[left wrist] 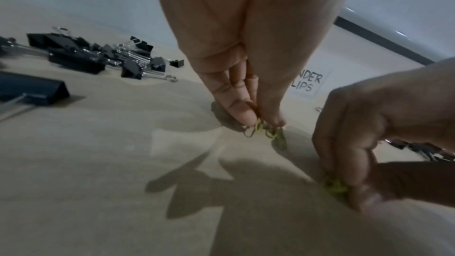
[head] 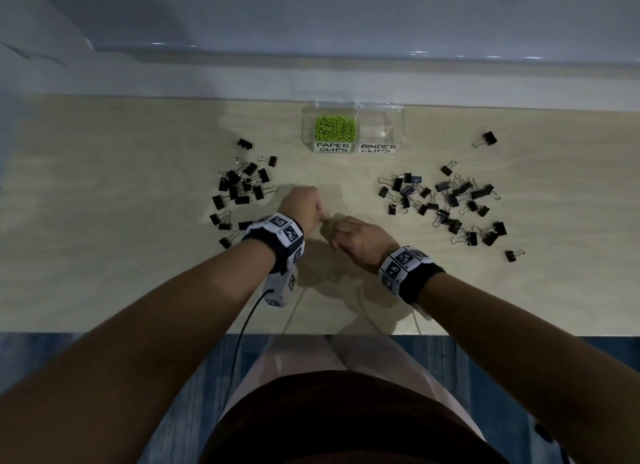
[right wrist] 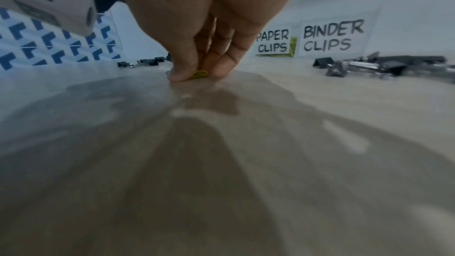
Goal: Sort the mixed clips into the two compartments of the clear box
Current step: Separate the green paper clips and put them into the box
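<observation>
your left hand (left wrist: pixel 248 92) pinches a few green paper clips (left wrist: pixel 264 130) just above the worktop (head: pixel 138 255); your right hand (right wrist: pixel 204 46) pinches another against it. they're light, thin, slippery wire (likely to tangle), so grip the loops fingertip-firm.

Bare forearms wear black wristbands (head: pixel 417 280) faced with white square-code tags, a black cable (head: pixel 242 332) trailing from the left.
</observation>
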The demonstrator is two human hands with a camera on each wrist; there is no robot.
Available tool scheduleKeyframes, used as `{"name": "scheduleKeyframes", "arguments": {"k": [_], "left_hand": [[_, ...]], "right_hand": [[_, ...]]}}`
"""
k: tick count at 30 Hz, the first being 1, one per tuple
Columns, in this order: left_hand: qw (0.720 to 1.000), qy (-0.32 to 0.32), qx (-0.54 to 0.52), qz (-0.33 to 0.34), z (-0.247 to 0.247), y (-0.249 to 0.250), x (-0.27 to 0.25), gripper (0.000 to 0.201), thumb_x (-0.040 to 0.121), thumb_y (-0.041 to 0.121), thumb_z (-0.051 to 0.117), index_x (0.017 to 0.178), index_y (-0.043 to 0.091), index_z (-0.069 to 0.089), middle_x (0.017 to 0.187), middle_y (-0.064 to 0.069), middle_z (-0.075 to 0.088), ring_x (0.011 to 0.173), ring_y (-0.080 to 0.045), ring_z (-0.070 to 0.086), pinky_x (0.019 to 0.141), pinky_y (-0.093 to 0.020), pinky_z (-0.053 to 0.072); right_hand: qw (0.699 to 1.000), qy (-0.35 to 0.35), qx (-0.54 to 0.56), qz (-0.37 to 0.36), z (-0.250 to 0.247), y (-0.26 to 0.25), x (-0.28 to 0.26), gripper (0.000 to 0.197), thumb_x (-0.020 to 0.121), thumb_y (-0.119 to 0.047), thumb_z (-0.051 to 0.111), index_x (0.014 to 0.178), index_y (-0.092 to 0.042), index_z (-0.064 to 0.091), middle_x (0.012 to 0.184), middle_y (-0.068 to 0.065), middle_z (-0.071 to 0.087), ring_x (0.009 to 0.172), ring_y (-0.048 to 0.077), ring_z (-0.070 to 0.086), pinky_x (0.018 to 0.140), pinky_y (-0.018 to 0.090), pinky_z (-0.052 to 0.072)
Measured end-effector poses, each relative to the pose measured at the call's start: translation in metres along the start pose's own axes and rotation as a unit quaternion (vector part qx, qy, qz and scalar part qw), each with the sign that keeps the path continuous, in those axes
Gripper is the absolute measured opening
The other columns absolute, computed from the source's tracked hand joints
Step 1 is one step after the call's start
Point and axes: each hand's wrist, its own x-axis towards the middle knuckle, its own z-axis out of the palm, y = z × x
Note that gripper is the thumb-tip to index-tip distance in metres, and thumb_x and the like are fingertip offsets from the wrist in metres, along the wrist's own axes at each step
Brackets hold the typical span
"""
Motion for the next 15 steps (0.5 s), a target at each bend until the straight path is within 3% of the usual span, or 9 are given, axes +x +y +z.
{"name": "scheduleKeyframes", "arguments": {"k": [2,4,7,9,11,15], "left_hand": [[1.000,-0.001,0.013,-0.010,0.007,0.002,-0.001,0.010,0.082,0.014,0.070,0.080,0.004,0.069,0.088,-0.014,0.071,0.083,-0.029,0.066,0.080,-0.039,0.055],[0.999,-0.010,0.033,-0.028,0.010,0.005,-0.003,0.008,0.083,0.011,0.067,0.081,0.003,0.067,0.092,-0.014,0.070,0.085,-0.029,0.066,0.080,-0.038,0.054],[0.997,-0.032,0.046,-0.046,0.012,0.011,-0.006,0.018,0.082,0.016,0.070,0.088,0.000,0.067,0.093,-0.013,0.069,0.085,-0.029,0.065,0.079,-0.035,0.054],[0.997,-0.031,0.051,-0.047,0.014,0.016,-0.008,0.019,0.083,0.016,0.068,0.086,-0.003,0.068,0.091,-0.016,0.070,0.084,-0.031,0.066,0.077,-0.036,0.054],[0.996,-0.026,0.072,-0.042,0.018,0.020,-0.012,0.018,0.087,0.014,0.063,0.085,-0.004,0.066,0.092,-0.019,0.069,0.086,-0.033,0.065,0.077,-0.038,0.053],[0.994,-0.011,0.108,-0.027,0.023,0.028,-0.017,0.016,0.092,0.005,0.051,0.094,-0.004,0.064,0.100,-0.020,0.067,0.095,-0.035,0.063,0.083,-0.039,0.051]], "right_hand": [[0.997,0.008,0.031,0.068,-0.001,0.002,-0.007,0.026,0.072,-0.001,0.066,0.089,-0.016,0.053,0.085,0.012,0.063,0.077,0.027,0.055,0.053,0.030,0.051],[0.991,0.020,0.043,0.127,-0.002,0.002,-0.013,0.024,0.068,0.004,0.069,0.084,-0.010,0.058,0.081,0.015,0.060,0.070,0.032,0.057,0.049,0.034,0.052],[0.979,0.047,0.028,0.195,-0.004,-0.005,-0.015,0.009,0.072,-0.003,0.063,0.081,-0.002,0.060,0.075,0.015,0.059,0.063,0.033,0.057,0.048,0.029,0.047],[0.970,0.068,0.006,0.233,-0.001,-0.009,-0.017,0.022,0.082,-0.017,0.048,0.083,0.001,0.061,0.073,0.015,0.059,0.063,0.033,0.056,0.048,0.028,0.044],[0.965,0.053,-0.009,0.258,0.003,-0.010,-0.020,0.031,0.083,-0.022,0.042,0.084,0.002,0.061,0.074,0.016,0.059,0.066,0.033,0.056,0.050,0.030,0.046],[0.954,-0.010,-0.068,0.291,0.004,-0.010,-0.024,0.031,0.078,-0.016,0.050,0.096,0.007,0.061,0.080,0.018,0.060,0.070,0.035,0.059,0.053,0.034,0.052]]}}
